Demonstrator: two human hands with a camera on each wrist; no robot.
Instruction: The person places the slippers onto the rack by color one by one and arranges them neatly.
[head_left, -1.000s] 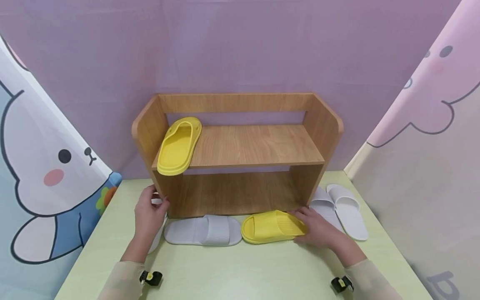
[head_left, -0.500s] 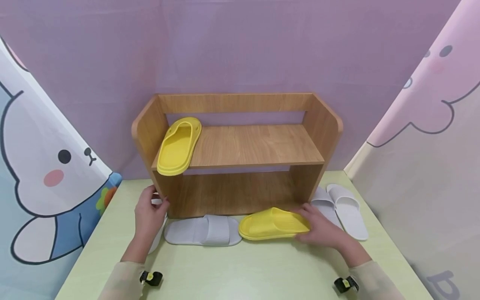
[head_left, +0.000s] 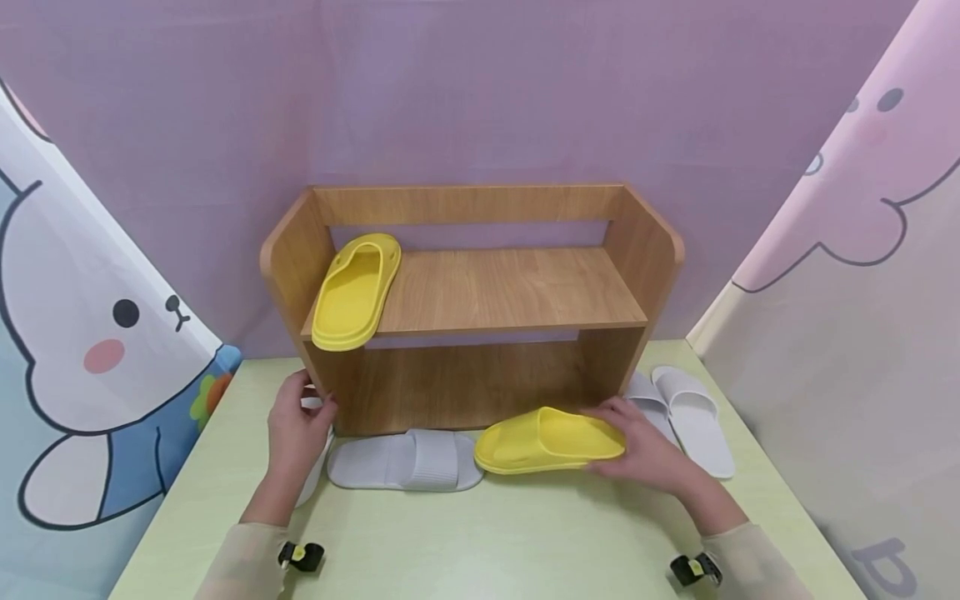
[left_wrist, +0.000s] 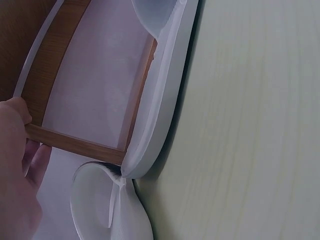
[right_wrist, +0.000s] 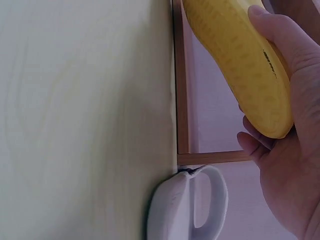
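A two-tier wooden shoe rack (head_left: 510,287) stands on the table. My left hand (head_left: 296,433) pinches the front edge of its left side panel, thumb on one face and fingers on the other in the left wrist view. In my right hand (head_left: 641,446), a yellow slipper (head_left: 513,443) is held by the heel end, its toe pointing left. The right wrist view shows its sole (right_wrist: 240,65) tilted up from the table. Beside the toe lies a grey slipper (head_left: 375,462), sideways before the rack. Another yellow slipper (head_left: 348,304) rests at the upper shelf's left end.
Right of the rack, a white slipper (head_left: 697,425) and a light grey one (head_left: 648,400) lie side by side, the latter partly behind my right hand. A white slipper (head_left: 315,479) at the left is mostly covered by my left hand. A purple curtain (head_left: 480,92) hangs behind.
My right hand has raised the heel of the yellow slipper off the table and tilted it, shifting it slightly left and back. My left hand stays on the rack.
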